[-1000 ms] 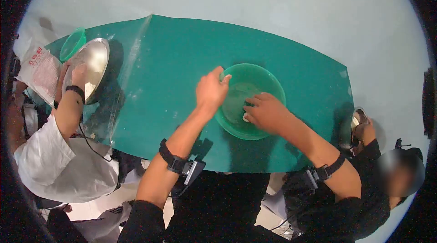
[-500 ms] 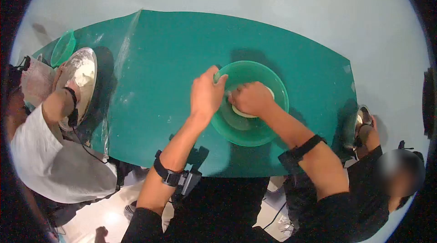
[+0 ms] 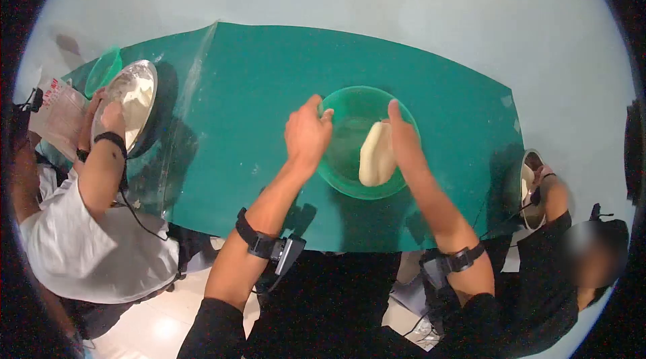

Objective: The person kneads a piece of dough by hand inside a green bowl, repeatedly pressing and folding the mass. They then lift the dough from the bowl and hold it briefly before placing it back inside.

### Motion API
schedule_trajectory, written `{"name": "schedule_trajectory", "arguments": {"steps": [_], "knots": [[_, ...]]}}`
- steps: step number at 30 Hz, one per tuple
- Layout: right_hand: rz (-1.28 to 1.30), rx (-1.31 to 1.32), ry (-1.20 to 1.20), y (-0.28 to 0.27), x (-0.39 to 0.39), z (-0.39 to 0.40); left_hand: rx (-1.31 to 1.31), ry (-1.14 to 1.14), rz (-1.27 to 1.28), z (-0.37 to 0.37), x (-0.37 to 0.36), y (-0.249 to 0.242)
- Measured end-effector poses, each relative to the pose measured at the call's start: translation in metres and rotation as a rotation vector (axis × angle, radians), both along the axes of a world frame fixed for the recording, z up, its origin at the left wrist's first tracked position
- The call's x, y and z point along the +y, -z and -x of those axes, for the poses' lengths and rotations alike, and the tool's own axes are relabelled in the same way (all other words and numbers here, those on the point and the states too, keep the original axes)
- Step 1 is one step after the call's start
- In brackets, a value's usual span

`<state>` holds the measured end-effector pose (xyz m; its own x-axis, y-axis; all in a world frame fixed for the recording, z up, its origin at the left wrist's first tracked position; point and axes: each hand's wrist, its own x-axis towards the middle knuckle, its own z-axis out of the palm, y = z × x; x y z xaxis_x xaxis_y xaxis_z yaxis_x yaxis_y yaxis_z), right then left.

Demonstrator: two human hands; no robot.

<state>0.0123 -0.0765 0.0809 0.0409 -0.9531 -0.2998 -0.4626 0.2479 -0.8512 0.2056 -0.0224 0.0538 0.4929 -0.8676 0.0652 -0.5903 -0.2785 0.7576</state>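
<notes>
A green plastic bowl [image 3: 350, 106] stands on the green mat in front of me. My left hand [image 3: 306, 133] grips its left rim, thumb over the edge. My right hand [image 3: 404, 140] is inside the bowl with its fingers stretched out flat. A pale lump of dough [image 3: 375, 154] stands on edge against its palm side, over the bowl's middle.
The green mat [image 3: 256, 90] covers the table. At the left a person in white works dough in a metal bowl [image 3: 131, 100], with a small green bowl [image 3: 102, 71] and a paper bag [image 3: 60, 113] beside it. At the right another person's hand is in a metal bowl [image 3: 527, 184].
My right hand was a fist pressing the dough down in the bowl. Now it is flat, with the dough lifted and turned on edge against it. My left hand stays on the rim.
</notes>
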Motion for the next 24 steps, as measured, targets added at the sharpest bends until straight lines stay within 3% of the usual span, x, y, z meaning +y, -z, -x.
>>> {"name": "schedule_trajectory", "arguments": {"steps": [2,4,6,9,12,15,18,24], "knots": [[-0.068,-0.193,-0.163,0.066,-0.019,0.009,-0.018,0.013,-0.019,0.000,0.002,-0.001],[-0.008,-0.055,-0.390,0.057,-0.020,0.002,-0.020,0.019,-0.019,0.001,0.001,0.001],[0.176,0.415,-0.668,0.024,-0.018,0.001,0.006,-0.016,0.028,0.003,0.002,0.005],[0.384,0.632,-0.840,-0.007,-0.008,-0.021,0.021,-0.032,0.010,0.000,0.003,0.002],[0.290,0.558,-0.732,-0.020,-0.015,-0.027,0.034,-0.008,-0.019,0.002,0.002,0.001],[-0.006,0.576,-0.694,-0.007,-0.026,-0.024,0.022,0.009,-0.046,0.002,0.000,-0.001],[0.029,0.217,-0.828,0.045,-0.028,-0.004,0.021,0.015,-0.050,0.004,0.000,0.000],[0.491,0.236,-0.945,0.025,0.023,0.023,0.020,0.037,-0.019,0.003,0.002,0.016]]}}
